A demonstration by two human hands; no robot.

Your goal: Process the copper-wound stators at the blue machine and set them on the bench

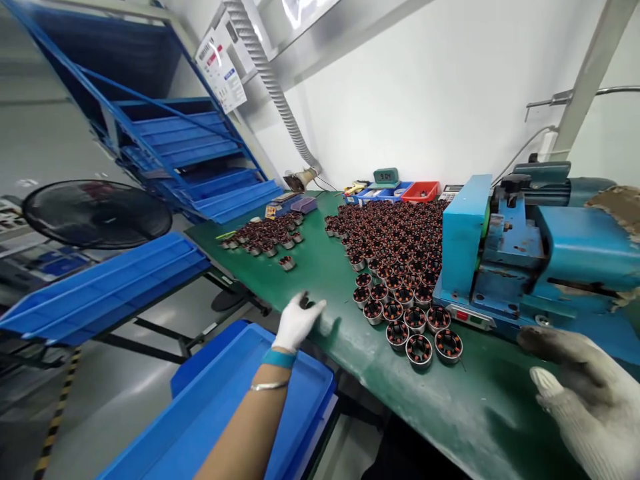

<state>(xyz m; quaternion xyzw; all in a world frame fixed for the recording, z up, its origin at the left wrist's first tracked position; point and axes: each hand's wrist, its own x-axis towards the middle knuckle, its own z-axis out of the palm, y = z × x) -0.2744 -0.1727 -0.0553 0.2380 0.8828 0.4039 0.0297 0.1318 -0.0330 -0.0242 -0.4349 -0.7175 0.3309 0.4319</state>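
The rings are the things being worked on, and they sit on the green table (350,347) in two groups. The big group (400,247) fills the space just left of the blue machine (565,233) and comes to a point near the front edge of the table. The small group (265,233) is farther off, on the left part of the table, and one ring (287,263) stands alone just in front of it. Bare green table lies between the two groups

The left hand (296,321), in a white glove, is by the table edge near the blue bin (318,383). Its thumb is spread away from its fingers, and I see no ring in it. The right hand (585,387), in a dirty glove, is in front of the machine. Its fingers bend a bit, with a gap to the thumb, and I see nothing in its grip

I think the work is partway, because the rings are in two groups. The big group has many more, so if those are the ones left, there is a lot to do. I cannot tell which group is done, as the rings look much alike from here
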